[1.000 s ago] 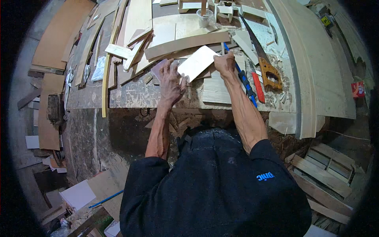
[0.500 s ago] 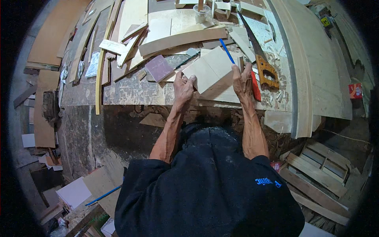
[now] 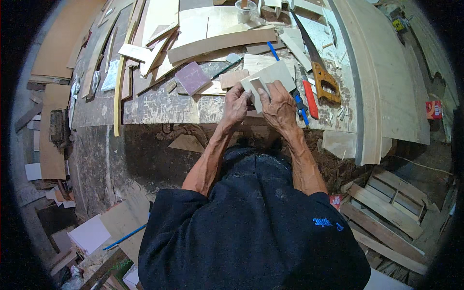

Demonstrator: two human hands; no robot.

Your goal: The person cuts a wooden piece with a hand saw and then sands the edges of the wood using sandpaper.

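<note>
A pale flat wooden board [image 3: 278, 75] is tilted up between my hands at the near edge of the workbench. My left hand [image 3: 236, 105] grips its left corner, thumb pressed on top. My right hand [image 3: 279, 107] has its fingers closed round a small wooden strip [image 3: 258, 88], which it presses against the board's face. Just right of it lie a blue bar with a dark fitting [image 3: 299, 100] and a red-handled tool [image 3: 310, 99]. Farther right rests a handsaw [image 3: 327, 86] with a yellow-brown handle. A purple square block [image 3: 193, 78] lies to the left.
A long curved wooden piece [image 3: 222, 44] lies behind the board, near a clear plastic cup [image 3: 244, 12]. Loose offcuts and a long yellow strip [image 3: 119, 104] cover the bench's left. A long panel with a dark edge strip [image 3: 356, 72] stretches along the right.
My right hand has moved left from the board's far right end and now holds the small strip against it. The board has swung and tilted, uncovering the blue bar's near end.
</note>
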